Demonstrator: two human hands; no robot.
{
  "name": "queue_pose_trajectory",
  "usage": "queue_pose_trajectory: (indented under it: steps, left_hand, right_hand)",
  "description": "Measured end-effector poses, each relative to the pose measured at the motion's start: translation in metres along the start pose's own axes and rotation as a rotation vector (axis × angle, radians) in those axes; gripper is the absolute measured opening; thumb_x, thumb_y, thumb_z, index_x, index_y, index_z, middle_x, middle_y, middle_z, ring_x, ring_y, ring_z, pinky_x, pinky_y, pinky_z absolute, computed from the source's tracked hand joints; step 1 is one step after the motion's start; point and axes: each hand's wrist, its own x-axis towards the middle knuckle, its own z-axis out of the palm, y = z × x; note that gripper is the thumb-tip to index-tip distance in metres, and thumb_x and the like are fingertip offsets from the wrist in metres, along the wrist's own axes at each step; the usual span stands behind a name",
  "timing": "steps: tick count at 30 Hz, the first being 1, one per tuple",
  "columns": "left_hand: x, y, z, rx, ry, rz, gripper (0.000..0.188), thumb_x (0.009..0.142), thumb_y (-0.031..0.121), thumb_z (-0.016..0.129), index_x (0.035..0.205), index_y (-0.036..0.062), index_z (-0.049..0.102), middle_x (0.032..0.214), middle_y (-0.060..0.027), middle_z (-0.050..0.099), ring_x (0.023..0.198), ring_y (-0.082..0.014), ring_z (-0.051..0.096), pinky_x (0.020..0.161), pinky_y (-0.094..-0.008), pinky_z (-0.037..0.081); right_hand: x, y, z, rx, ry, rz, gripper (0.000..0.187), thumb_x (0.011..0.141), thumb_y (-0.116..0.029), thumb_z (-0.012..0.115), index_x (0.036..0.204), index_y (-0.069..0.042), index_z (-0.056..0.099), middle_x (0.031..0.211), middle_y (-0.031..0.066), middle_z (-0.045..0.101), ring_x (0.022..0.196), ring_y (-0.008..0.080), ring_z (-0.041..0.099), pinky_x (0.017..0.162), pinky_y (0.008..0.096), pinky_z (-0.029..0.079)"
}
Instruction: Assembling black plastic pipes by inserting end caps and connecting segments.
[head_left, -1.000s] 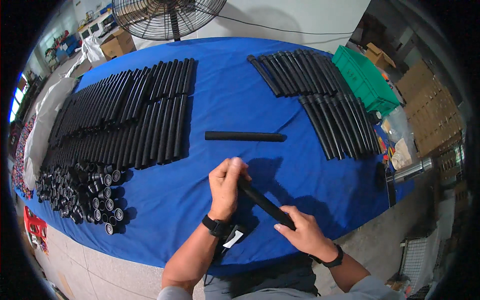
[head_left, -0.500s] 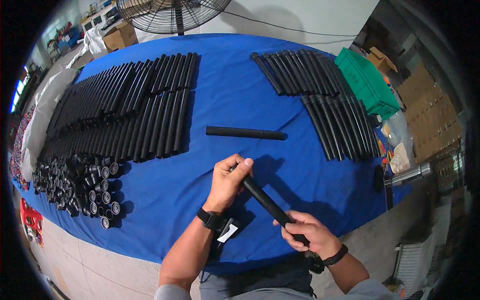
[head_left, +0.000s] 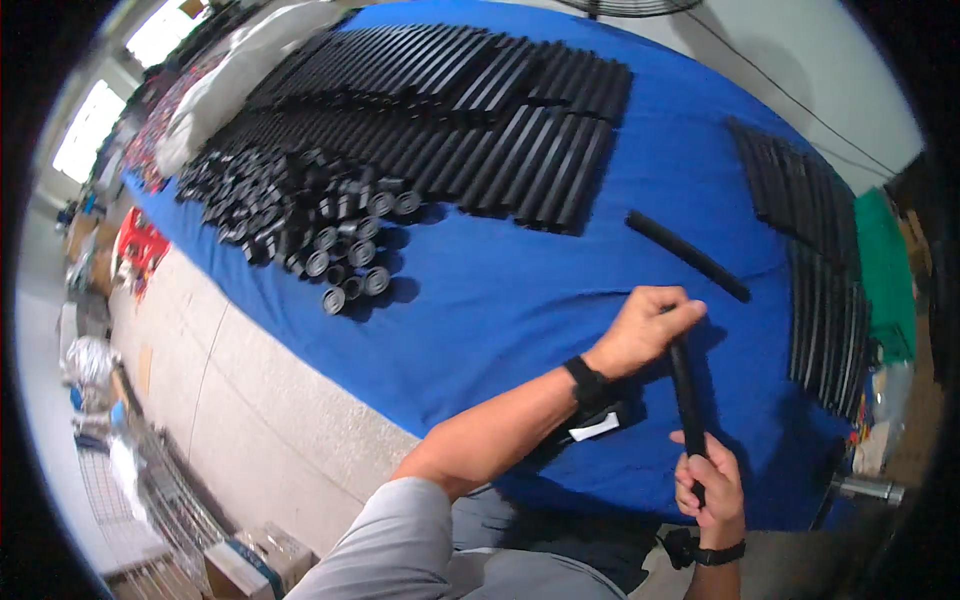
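A black tube (head_left: 686, 395) is held between my two hands above the blue cloth (head_left: 500, 320). My left hand (head_left: 648, 328) is closed over its upper end, so whatever sits at that end is hidden. Around the lower part, the fingers of my right hand (head_left: 714, 482) are wrapped. Just beyond my hands a single black tube (head_left: 688, 256) lies slantwise on the cloth. To the left is a heap of small round black caps (head_left: 335, 262), some showing ringed ends.
Long rows of black tubes (head_left: 500, 150) fill the table's far left. More tubes (head_left: 828, 320) lie in two groups at the right, beside a green bin (head_left: 885, 280). A white sheet (head_left: 225, 95) covers the left edge. A fan (head_left: 640, 8) stands at the back.
The view has swung left, so everything on the table appears farther right. The tube in my hands now stands steeper in the picture, and both hands still grip it.
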Motion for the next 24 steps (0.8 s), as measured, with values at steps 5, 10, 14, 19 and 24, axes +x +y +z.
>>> queue_pose_trajectory:
  steps: [5, 10, 14, 19, 24]
  left_hand:
    - [0.002, -0.004, -0.002, -0.02, -0.01, 0.07, 0.035, 0.094, 0.029, 0.063, 0.068, 0.0057, 0.06, 0.061, 0.0055, 0.05, 0.058, -0.0037, 0.043, 0.05, -0.0252, 0.034]
    - [0.002, 0.002, 0.0, -0.01, -0.014, -0.048, 0.03, 0.091, 0.031, 0.067, 0.075, 0.0062, 0.062, 0.063, 0.0059, 0.051, 0.059, -0.004, 0.044, 0.052, -0.0237, 0.034]
    - [0.003, 0.007, 0.001, -0.129, -0.033, 0.039, 0.028, 0.091, 0.029, 0.067, 0.077, 0.0059, 0.062, 0.063, 0.0057, 0.052, 0.059, -0.0038, 0.045, 0.052, -0.0232, 0.034]
    - [0.007, -0.005, 0.001, -0.011, 0.071, 0.076, 0.025, 0.09, 0.026, 0.068, 0.076, 0.0062, 0.061, 0.066, 0.0053, 0.053, 0.062, -0.0031, 0.045, 0.055, -0.0223, 0.035]
    - [0.004, 0.001, -0.001, -0.193, -0.03, 0.042, 0.025, 0.09, 0.027, 0.069, 0.077, 0.0066, 0.062, 0.067, 0.0048, 0.054, 0.063, -0.0032, 0.046, 0.056, -0.0222, 0.036]
  right_hand:
    - [0.005, 0.007, 0.001, -0.019, 0.036, -0.001, 0.037, 0.089, -0.009, 0.06, 0.124, 0.001, 0.052, 0.068, 0.0052, 0.05, 0.045, 0.009, 0.044, 0.037, 0.0236, 0.034]
    - [0.008, 0.015, 0.01, -0.608, 0.289, -0.47, 0.039, 0.086, -0.006, 0.061, 0.123, 0.003, 0.051, 0.075, 0.009, 0.058, 0.047, 0.0114, 0.049, 0.036, 0.0243, 0.037]
    - [0.002, 0.028, -0.026, 0.3, -0.094, -0.024, 0.041, 0.094, -0.021, 0.052, 0.124, 0.007, 0.048, 0.071, 0.0088, 0.057, 0.039, 0.0109, 0.044, 0.031, 0.0245, 0.034]
    - [0.01, 0.031, -0.025, -0.987, 0.338, -0.526, 0.047, 0.101, -0.031, 0.046, 0.127, 0.009, 0.045, 0.07, 0.0121, 0.058, 0.035, 0.0104, 0.042, 0.029, 0.0254, 0.034]
    - [-0.006, 0.004, -0.005, 0.557, -0.224, 0.078, 0.034, 0.095, -0.02, 0.048, 0.113, 0.009, 0.054, 0.067, 0.0086, 0.056, 0.037, 0.0095, 0.042, 0.031, 0.0215, 0.035]
